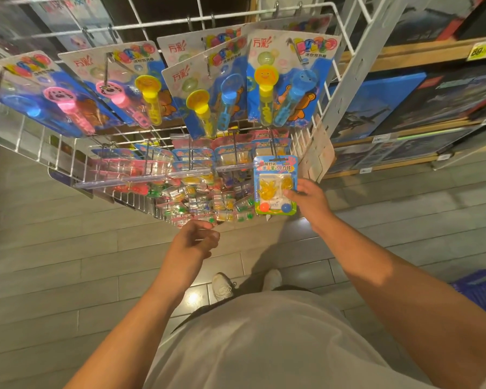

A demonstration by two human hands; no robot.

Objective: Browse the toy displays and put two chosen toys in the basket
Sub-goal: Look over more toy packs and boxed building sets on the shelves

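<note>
Head cam: right hand (309, 202) pinches the toy pack (275, 186) w/ yellow pieces and two balls, pack still on its hook on the wire rack (345, 37). Left hand (192, 242) loosely curled, holding nothing. Blue basket (480, 293) on floor at right; contents not visible.

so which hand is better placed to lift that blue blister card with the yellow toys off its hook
Right. The right hand already touches the blue blister card at its edge, on its hook. The left hand hangs loosely curled below the rack, holding nothing.
</note>
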